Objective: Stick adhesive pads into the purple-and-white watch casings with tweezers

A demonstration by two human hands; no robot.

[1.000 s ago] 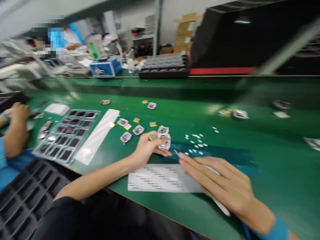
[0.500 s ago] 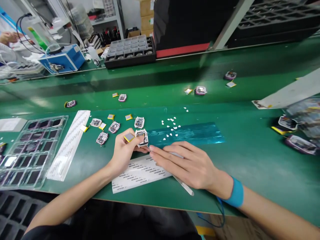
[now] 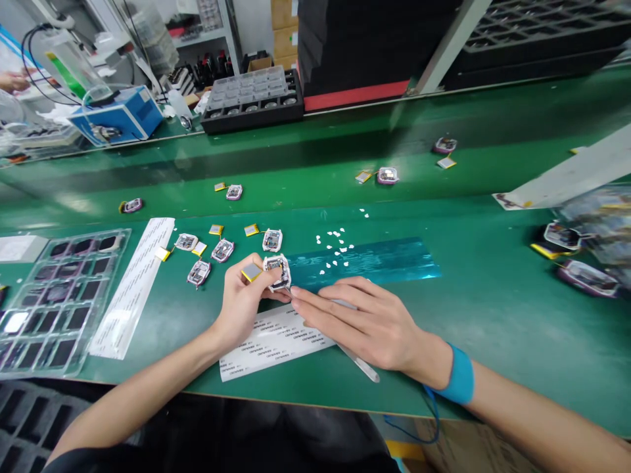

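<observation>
Drawn closer to the case now, my right hand is grasping a tool at its lower edge; my left hand is pinching it beyond the strip.

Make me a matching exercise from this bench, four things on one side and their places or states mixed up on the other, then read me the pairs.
Things
1. left hand
2. right hand
3. blue film
4. clear tray

Places or states
A. holds a slim tool
B. at the left, with dark panels in rows
C. grips a white-framed device
D. shiny, with some small white bits on it

Pairs: 1-C, 2-A, 3-D, 4-B.
</observation>
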